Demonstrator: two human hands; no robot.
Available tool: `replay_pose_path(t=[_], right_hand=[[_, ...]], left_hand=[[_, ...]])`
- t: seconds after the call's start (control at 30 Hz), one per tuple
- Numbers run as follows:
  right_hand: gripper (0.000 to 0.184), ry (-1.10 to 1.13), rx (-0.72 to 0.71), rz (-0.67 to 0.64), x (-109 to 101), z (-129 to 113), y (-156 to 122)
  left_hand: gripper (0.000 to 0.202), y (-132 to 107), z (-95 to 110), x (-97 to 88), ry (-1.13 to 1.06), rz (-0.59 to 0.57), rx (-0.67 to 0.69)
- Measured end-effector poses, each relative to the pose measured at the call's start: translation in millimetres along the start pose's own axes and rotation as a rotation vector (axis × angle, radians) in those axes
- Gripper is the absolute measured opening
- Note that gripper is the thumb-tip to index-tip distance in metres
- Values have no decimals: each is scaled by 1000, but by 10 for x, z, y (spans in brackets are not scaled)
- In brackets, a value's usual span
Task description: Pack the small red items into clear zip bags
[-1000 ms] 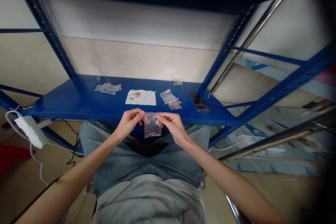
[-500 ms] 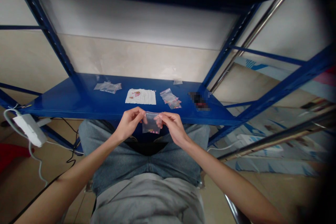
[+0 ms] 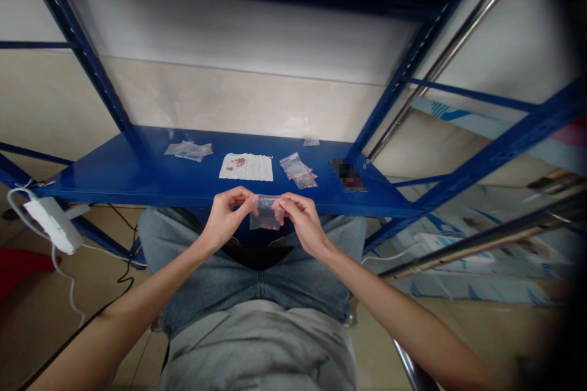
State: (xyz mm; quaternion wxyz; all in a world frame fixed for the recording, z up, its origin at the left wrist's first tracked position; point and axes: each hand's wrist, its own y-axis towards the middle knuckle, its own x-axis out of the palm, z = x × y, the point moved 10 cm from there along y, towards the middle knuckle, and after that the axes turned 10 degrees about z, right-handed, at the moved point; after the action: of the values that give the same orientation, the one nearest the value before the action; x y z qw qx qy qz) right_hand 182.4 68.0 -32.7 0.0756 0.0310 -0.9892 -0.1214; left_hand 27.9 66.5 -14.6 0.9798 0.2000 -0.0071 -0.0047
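Note:
A small clear zip bag (image 3: 266, 214) hangs between my two hands, just in front of the shelf edge, with a few pinkish beads at its bottom. My left hand (image 3: 229, 214) pinches its upper left corner. At the upper right corner, the fingers of my right hand (image 3: 301, 215) are closed on the same bag. Beyond them, a white cloth (image 3: 257, 168) lies on the shelf with a little heap of pink and brown beads (image 3: 238, 162) on its left part. Right of the cloth are overlapping clear bags (image 3: 296, 166), with coloured beads inside.
Flat clear bags (image 3: 190, 149) lie at the shelf's left, and another clear bag (image 3: 311, 141) at the back. A pixelated dark object (image 3: 348, 175) is on the right of the blue shelf (image 3: 137, 180). A white power strip (image 3: 55, 224) with cables hangs at the left.
My left hand's fingers have shifted slightly right along the bag's top edge. The bag's lower edge sits a little higher. Things on the shelf have stayed in place.

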Motion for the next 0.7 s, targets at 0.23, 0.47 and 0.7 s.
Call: replay_pose_path(t=[0.23, 0.47, 0.7], right_hand=[[28, -54, 18, -73, 80, 19, -42], [30, -71, -68, -132, 124, -173, -74], [32, -98, -61, -179, 139, -199, -88]], left_hand=[[26, -69, 2, 129, -41, -82, -23], [24, -53, 169, 110, -39, -126, 27], [25, -64, 166, 132, -89, -141, -21]])
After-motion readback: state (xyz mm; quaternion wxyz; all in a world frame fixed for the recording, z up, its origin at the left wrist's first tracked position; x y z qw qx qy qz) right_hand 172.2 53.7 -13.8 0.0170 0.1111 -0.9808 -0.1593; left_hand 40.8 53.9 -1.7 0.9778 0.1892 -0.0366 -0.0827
